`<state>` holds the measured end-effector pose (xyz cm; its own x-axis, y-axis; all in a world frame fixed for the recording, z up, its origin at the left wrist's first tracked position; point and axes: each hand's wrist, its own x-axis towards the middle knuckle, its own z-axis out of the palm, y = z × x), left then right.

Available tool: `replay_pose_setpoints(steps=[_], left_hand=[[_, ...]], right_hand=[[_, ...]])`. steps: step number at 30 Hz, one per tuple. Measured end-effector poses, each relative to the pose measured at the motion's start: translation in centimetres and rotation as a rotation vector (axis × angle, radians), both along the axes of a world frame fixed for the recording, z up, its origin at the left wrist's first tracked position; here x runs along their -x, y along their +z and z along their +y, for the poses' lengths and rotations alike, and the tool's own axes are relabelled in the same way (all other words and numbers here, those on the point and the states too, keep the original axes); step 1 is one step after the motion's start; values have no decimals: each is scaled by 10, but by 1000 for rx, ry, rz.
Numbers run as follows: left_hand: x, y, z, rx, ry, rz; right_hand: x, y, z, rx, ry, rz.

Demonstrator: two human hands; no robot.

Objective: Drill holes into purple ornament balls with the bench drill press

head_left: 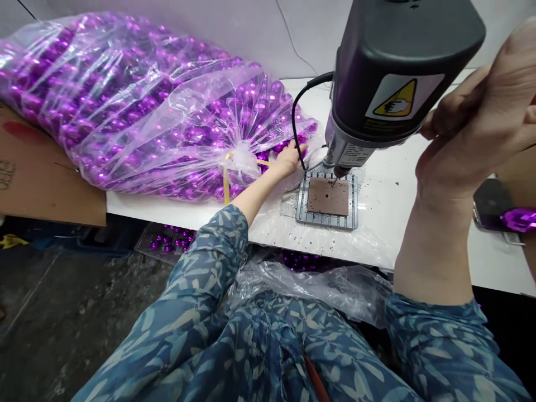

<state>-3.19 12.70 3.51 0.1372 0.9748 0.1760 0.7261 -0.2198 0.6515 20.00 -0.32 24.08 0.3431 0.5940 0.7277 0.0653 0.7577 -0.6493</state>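
Note:
My left hand (290, 159) reaches across the white table (419, 184) to the open end of a big clear bag of purple baubles (138, 106); its fingers curl at the bag's mouth, and what they hold is hidden. My right hand (473, 128) is raised beside the dark grey head of a bench drill press (393, 67), fingers closed, likely on its lever, which is out of sight. The drill bit hangs just above a brown board on a grey base plate (327, 196).
A cardboard box (46, 173) lies left of the table. Clear plastic (318, 285) holding purple baubles rests on my lap. A tray of baubles (171, 239) sits under the table. A phone (492, 204) and one purple faceted bauble (521, 219) lie at right.

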Motion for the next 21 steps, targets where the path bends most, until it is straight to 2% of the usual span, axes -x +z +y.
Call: replay_pose_setpoints(steps=[3, 6, 9, 12, 14, 16, 19, 21], left_hand=[[-5, -7, 3, 33, 14, -139], [6, -9, -10, -34, 56, -415], [24, -9, -46, -20, 98, -675], [35, -7, -96, 21, 163, -788], [34, -5, -124, 41, 103, -829], [25, -4, -143, 100, -9, -867], [7, -5, -152, 214, -121, -891], [-4, -5, -151, 223, -164, -844]], right_hand=[[1, 1, -1, -31, 9, 0], [2, 1, -2, -35, 6, -25], [2, 1, -3, -35, -11, -38], [1, 0, -2, -35, -7, -25], [1, -1, -1, -35, -2, -17], [1, -1, 0, -41, -3, -11], [1, -2, 0, -60, -10, -24], [1, -2, 0, -73, -7, -48]])
